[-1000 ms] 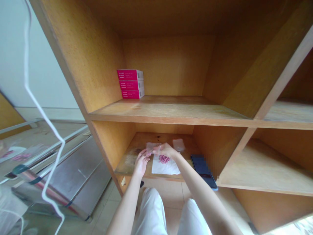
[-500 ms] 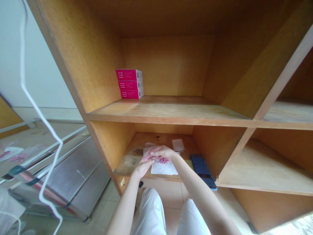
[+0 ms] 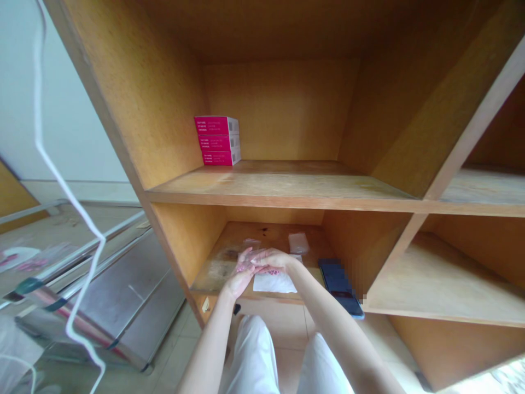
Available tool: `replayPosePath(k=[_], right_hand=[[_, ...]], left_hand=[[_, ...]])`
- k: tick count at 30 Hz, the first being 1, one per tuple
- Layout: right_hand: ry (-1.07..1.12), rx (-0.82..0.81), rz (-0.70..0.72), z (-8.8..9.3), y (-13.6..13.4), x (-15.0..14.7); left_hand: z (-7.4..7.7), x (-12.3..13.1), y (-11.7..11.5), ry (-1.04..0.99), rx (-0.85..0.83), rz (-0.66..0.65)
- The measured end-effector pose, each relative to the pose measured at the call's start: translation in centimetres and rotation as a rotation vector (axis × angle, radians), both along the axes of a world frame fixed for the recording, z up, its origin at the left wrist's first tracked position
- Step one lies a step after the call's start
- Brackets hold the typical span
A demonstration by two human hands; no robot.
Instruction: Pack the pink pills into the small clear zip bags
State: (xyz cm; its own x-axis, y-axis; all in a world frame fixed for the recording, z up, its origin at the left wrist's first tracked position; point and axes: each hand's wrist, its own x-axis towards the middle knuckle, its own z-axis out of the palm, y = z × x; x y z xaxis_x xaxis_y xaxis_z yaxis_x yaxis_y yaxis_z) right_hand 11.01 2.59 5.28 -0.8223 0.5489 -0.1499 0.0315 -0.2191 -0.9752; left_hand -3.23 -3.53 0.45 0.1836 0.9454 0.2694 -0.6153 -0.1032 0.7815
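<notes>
My left hand (image 3: 238,280) is over the lower shelf, fingers curled around what looks like a small clear plastic bag (image 3: 245,266) with a pinkish tint. From the right, my right hand (image 3: 275,259) reaches across with its fingertips together at the bag; what they pinch is hidden. Below the hands lies a white paper sheet (image 3: 274,283). Small pink pellets (image 3: 272,272) are piled on it, partly covered by my right hand. Behind the hands, a flat clear zip bag (image 3: 251,243) rests to the left and a stack of clear bags (image 3: 298,243) to the right.
A dark phone-like device (image 3: 340,287) sits at the shelf's right front edge. Three stacked pink boxes (image 3: 217,141) stand on the upper shelf (image 3: 287,180). At left are a metal cart (image 3: 131,290) and a hanging white cable (image 3: 84,213). My knees are beneath the lower shelf.
My right hand has dropped slightly and now covers more of the pink pellets. The fingers of my left hand have shifted and show more. The shelf items stay put.
</notes>
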Motion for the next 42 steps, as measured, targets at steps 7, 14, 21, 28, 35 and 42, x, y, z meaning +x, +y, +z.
replayPosePath(k=[7,14,21,28,35,42], right_hand=[[-0.154,0.014,-0.018,0.1,-0.2,-0.5],[-0.132,-0.014,-0.023,0.1,-0.3,-0.4],[-0.142,-0.017,-0.031,0.8,-0.3,0.0],[-0.190,0.024,-0.267,2.1,0.7,2.8],[0.095,0.158,-0.948,-0.9,0.9,2.8],[0.081,0.229,-1.146,-4.8,0.3,1.6]], left_hand=[[-0.6,-0.4,0.2,-0.016,-0.039,0.005],[-0.3,-0.3,0.2,-0.059,-0.081,0.017],[-0.7,-0.6,0.5,-0.087,-0.128,0.102],[-1.7,-1.0,1.1,-0.118,-0.142,0.147],[-1.4,-1.0,1.0,-0.114,-0.159,0.162],[-1.4,-1.0,1.0,-0.115,-0.163,0.165]])
